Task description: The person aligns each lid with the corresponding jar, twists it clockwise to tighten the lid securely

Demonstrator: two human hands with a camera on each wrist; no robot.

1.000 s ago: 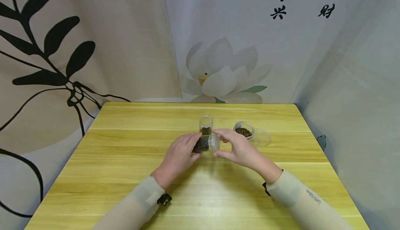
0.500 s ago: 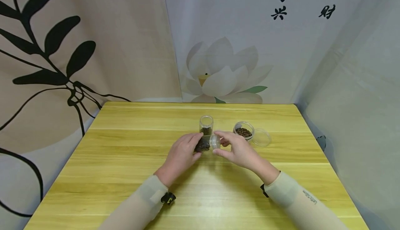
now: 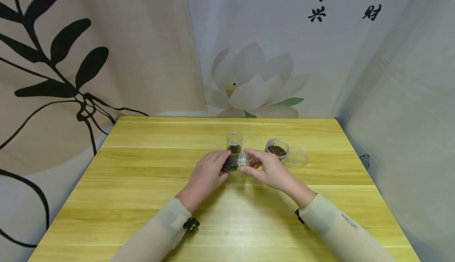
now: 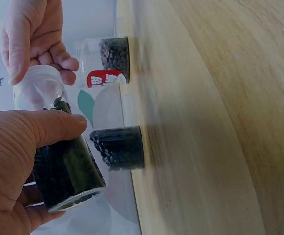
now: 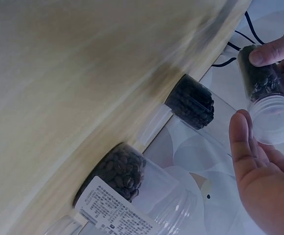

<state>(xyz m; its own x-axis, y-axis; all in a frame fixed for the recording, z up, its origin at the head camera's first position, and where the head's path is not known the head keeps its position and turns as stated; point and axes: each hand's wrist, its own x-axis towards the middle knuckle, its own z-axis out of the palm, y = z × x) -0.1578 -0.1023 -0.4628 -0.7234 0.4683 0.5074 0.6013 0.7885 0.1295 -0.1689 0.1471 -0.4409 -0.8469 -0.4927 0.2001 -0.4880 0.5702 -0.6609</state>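
My left hand [image 3: 206, 175] grips a clear jar [image 4: 71, 161] partly filled with small dark pieces, held on its side with its lidded end to the right. In the left wrist view the thumb lies across the jar's wall. My right hand [image 3: 273, 171] has its thumb and fingers on either side of the translucent lid [image 5: 274, 120], pinching it. Just behind the held jar stands a clear jar [image 3: 234, 137] with dark contents and no lid visible on it. Farther right is an open, wider jar [image 3: 277, 142] of brown beans, labelled in red and white.
A clear round lid [image 3: 298, 157] lies flat beside the bean jar, on its right. The wooden table [image 3: 142, 167] ends at a back edge in front of a printed curtain [image 3: 156, 48]. Another curtain [image 3: 408, 115] hangs along the right side.
The held jar has shifted slightly right and its lidded end has turned, showing more of the lid's side. The right hand has moved a little with the lid. The standing jars stay put.
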